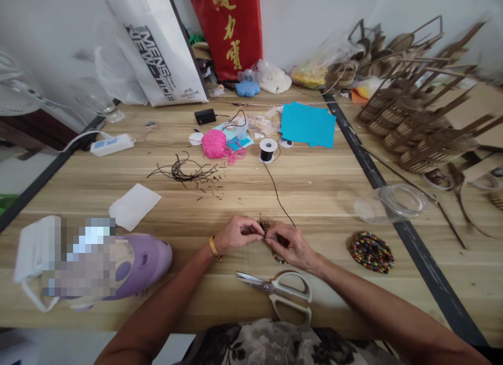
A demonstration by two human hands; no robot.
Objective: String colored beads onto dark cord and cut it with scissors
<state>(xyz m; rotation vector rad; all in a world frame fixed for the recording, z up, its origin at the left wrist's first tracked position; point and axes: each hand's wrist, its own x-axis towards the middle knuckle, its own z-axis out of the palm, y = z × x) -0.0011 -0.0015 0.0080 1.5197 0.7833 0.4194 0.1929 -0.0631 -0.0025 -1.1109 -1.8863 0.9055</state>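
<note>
My left hand (240,233), with a yellow band on the wrist, is closed in a pinch just left of my right hand (290,244). The fingertips of both hands meet over the table; what they pinch is too small to make out. A strand of small multicoloured beads (280,258) lies beneath my right hand, partly hidden by it. Faint thin thread seems to hang below my left fingertips. Black cord (278,195) runs from a white spool (268,151) down to behind my right hand. Scissors (271,287) with pale handles lie partly open, nearer to me.
On the right sits a coil of multicoloured beads (371,252), below a clear plastic container (401,203). Black cord pieces (184,170), pink yarn (214,144) and blue sheets (307,124) lie farther back. A purple device (147,263) stands left; woven baskets (416,124) crowd the back right.
</note>
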